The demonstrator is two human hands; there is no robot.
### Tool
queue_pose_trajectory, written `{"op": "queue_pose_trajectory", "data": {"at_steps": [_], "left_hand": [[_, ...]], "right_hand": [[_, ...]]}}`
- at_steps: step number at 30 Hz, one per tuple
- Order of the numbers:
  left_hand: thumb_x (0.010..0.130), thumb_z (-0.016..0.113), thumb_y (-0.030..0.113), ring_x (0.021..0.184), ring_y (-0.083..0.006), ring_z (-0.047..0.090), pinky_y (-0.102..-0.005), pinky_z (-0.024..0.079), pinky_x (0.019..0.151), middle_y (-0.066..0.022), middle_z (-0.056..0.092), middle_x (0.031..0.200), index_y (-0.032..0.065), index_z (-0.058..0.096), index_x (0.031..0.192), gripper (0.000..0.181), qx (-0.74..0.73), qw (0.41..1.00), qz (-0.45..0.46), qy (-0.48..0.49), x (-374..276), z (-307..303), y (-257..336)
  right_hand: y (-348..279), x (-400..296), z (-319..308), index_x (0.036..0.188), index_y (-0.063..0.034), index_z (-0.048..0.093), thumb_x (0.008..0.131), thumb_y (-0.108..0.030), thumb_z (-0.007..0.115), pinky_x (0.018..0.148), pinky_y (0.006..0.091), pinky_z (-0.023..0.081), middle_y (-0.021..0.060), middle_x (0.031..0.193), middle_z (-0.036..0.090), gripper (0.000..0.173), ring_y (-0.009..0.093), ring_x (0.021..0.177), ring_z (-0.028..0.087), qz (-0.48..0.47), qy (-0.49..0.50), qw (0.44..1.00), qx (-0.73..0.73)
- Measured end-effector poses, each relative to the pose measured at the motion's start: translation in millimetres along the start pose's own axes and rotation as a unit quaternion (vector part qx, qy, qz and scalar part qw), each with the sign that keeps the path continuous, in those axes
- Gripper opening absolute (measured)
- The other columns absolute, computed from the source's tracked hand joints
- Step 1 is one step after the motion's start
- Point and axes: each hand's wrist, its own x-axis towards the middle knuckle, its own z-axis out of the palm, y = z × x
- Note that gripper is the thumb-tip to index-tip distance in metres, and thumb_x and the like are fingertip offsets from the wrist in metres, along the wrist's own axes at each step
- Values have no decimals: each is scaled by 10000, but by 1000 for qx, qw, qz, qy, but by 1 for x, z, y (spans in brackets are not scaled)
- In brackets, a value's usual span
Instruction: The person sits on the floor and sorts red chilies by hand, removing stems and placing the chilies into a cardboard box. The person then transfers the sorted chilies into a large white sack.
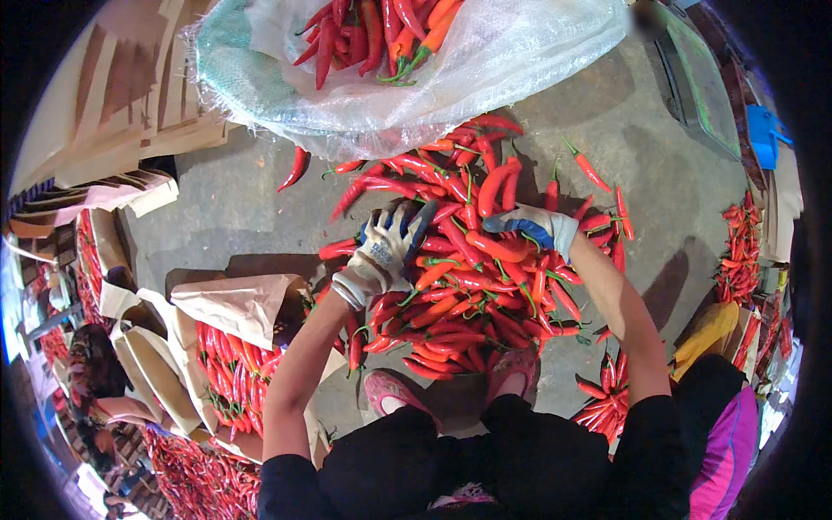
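A pile of red chili peppers (448, 299) lies on the concrete floor before my feet. My left hand (387, 253), in a white work glove with dark blue coating, rests at the pile's left edge. Its fingers are apart, and I see no pepper in them. My right hand (536, 227), gloved alike, reaches in from the right with its fingertips among the peppers. Whether it grips one is hidden. Beyond the pile sits a translucent white woven sack (481, 84), with more chili peppers (374, 32) at its mouth.
Left of me, a paper-lined box holds chili peppers (234, 377) under a brown paper flap (237, 302). Flattened cardboard (123, 84) stands at the upper left. A smaller group of peppers (604, 396) lies by my right arm. Another person's pink-and-purple sleeve (728, 448) shows at lower right.
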Motion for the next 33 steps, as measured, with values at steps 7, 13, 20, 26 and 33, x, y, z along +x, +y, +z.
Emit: {"op": "queue_pose_trajectory", "data": {"at_steps": [7, 13, 20, 26, 33], "left_hand": [[652, 750, 465, 998, -386, 584, -474, 481, 834, -189, 581, 1155, 65, 389, 1394, 918, -127, 983, 76, 107, -6, 5, 14], [584, 777, 387, 975, -366, 597, -461, 484, 790, -169, 604, 1128, 78, 413, 1389, 936, -137, 978, 93, 125, -17, -28, 54], [580, 792, 323, 977, -355, 605, -449, 504, 777, -142, 585, 1111, 103, 410, 1392, 924, -98, 981, 98, 135, -27, -139, 97], [659, 793, 349, 940, -359, 609, -438, 504, 795, -165, 566, 1130, 138, 429, 1359, 817, -62, 909, 185, 369, 0, -257, 91], [666, 805, 305, 915, -328, 644, -398, 521, 813, -135, 659, 1001, 131, 575, 1168, 578, -137, 874, 225, 409, 74, -352, 28]], "right_hand": [[-14, -41, 39, 1114, -50, 635, 831, -179, 687, 777, 257, 483, 34, 1023, 676, 315, 113, 916, 627, -69, 20, 997, 9], [-20, -108, 67, 1070, -50, 627, 791, -125, 683, 697, 246, 467, 2, 892, 651, 294, 105, 785, 602, -88, 107, 990, 4], [-33, -189, 85, 1117, 7, 634, 841, -223, 613, 922, 330, 450, 99, 1073, 663, 360, 199, 1017, 614, -261, 138, 953, -72], [-125, -241, 90, 1289, 8, 502, 882, -372, 589, 1040, 390, 405, 135, 1234, 590, 564, 254, 1138, 574, -409, 105, 887, 188], [-312, -182, 85, 1399, -64, 380, 906, -303, 584, 1034, 410, 427, 125, 1372, 478, 585, 255, 1231, 502, -621, 51, 757, -196]]}}
